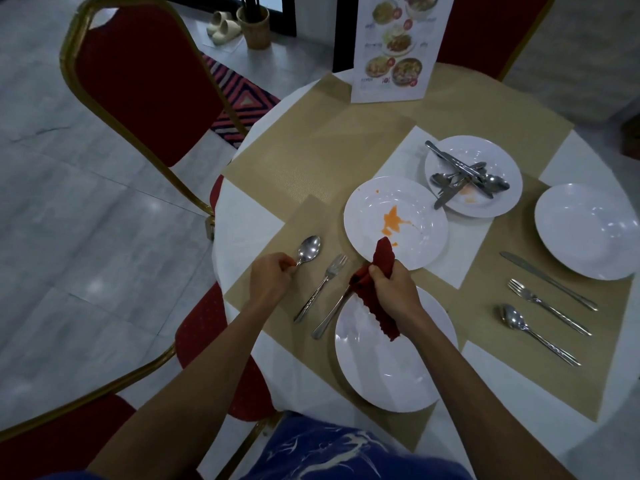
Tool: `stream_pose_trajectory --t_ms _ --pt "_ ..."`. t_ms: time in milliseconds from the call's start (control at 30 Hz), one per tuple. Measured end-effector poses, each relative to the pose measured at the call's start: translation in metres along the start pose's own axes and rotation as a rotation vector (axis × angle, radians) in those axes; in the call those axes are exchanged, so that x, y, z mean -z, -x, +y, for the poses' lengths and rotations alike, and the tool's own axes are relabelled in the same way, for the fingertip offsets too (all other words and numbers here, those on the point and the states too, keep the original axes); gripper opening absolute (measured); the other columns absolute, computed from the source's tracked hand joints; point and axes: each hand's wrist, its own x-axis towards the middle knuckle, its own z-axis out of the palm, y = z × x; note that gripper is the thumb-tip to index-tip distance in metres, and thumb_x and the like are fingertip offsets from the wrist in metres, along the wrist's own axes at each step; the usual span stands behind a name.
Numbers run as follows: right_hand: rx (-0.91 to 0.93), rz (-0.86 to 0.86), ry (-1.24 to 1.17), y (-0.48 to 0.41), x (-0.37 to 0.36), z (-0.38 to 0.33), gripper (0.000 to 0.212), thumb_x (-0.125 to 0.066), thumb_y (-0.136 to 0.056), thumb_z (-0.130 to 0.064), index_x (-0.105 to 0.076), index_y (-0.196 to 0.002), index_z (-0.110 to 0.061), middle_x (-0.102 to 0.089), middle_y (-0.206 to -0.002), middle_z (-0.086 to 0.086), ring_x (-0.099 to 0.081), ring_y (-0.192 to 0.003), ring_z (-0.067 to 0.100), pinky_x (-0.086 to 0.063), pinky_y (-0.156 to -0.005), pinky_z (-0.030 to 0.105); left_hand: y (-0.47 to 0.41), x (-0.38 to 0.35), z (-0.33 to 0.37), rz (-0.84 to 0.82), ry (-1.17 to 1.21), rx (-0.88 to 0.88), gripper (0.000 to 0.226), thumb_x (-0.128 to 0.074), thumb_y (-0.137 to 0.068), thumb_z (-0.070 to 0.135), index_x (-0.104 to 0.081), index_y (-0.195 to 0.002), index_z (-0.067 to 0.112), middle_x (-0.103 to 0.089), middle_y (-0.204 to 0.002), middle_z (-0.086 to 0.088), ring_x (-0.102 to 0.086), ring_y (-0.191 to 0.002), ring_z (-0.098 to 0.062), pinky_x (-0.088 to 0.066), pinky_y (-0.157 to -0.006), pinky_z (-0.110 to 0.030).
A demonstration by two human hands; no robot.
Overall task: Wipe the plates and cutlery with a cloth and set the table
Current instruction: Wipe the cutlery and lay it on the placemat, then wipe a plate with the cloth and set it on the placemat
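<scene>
**Spoon in one hand, red cloth in the other**

The left hand (268,277) is closed round the handle of a shiny metal spoon (309,249); its round bowl sticks out w/ the handle hidden in the fist. The right hand (394,289) is clamped on a soft, crinkly red cloth (379,292). The cloth covers the top of a knife (330,315), so only the thin handle shows.

A fork (320,287) lies flat on the woven tan mat (304,216), btwn spoon & knife. A smooth round white plate (384,368) sits near the person, partly under the right arm. A dirty plate (394,221) w/ an orange smear sits behind it. Another plate (472,174) holds a jumbled pile of cutlery (464,174); hard to count the pieces. At right, a clean plate (588,230) is cut off by the picture edge.
</scene>
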Motion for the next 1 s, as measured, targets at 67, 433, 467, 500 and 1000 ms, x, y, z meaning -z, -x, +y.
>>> stream_pose_trajectory --t_ms 67,433,467,500,1000 --pt "0.001 -0.005 -0.007 0.000 -0.001 -0.001 0.026 -0.049 -0.106 -0.034 -0.054 -0.121 -0.013 -0.068 -0.089 0.007 -0.070 -0.069 0.020 -0.055 -0.050 0.025 -0.001 0.001 0.000 -0.009 -0.007 0.004 0.013 -0.075 -0.084 0.017 -0.078 -0.096 0.015 -0.076 -0.095 -0.002 -0.068 -0.091 -0.016 -0.052 -0.087 -0.027" --pt "-0.012 0.057 -0.124 0.009 0.022 -0.002 0.036 -0.061 -0.100 -0.038 -0.037 -0.116 -0.016 -0.065 -0.091 0.012 -0.068 -0.059 0.021 -0.057 -0.050 0.034 -0.002 -0.025 0.077 0.004 0.120 0.058 0.022 -0.059 -0.094 0.028 -0.072 -0.103 0.012 -0.073 -0.096 -0.001 -0.061 -0.088 -0.014 -0.038 -0.077 -0.021" --pt "0.000 0.063 -0.137 0.011 0.026 -0.001 0.032 -0.061 -0.100 -0.036 -0.039 -0.114 -0.016 -0.066 -0.090 0.012 -0.070 -0.059 0.022 -0.058 -0.051 0.038 -0.005 -0.032 0.092 -0.025 0.131 0.072 0.017 -0.058 -0.094 0.028 -0.069 -0.097 0.016 -0.069 -0.091 -0.002 -0.057 -0.083 -0.015 -0.038 -0.072 -0.022" --pt "0.009 0.065 -0.150 0.012 0.031 0.001 0.029 -0.060 -0.100 -0.036 -0.042 -0.112 -0.017 -0.068 -0.090 0.013 -0.071 -0.059 0.026 -0.059 -0.053 0.042 -0.008 -0.040 0.105 -0.054 0.147 0.095 0.012 -0.058 -0.094 0.028 -0.064 -0.091 0.018 -0.064 -0.086 -0.002 -0.053 -0.079 -0.017 -0.037 -0.066 -0.026" --pt "0.101 0.151 -0.295 0.040 0.113 0.001 0.029 -0.057 -0.102 -0.041 -0.066 -0.105 -0.013 -0.074 -0.077 0.006 -0.071 -0.056 0.017 -0.058 -0.051 0.036 -0.026 -0.062 0.144 -0.015 0.509 0.352 0.031 -0.047 -0.091 0.010 -0.050 -0.121 0.005 -0.060 -0.114 -0.013 -0.056 -0.096 -0.028 -0.052 -0.083 -0.037"
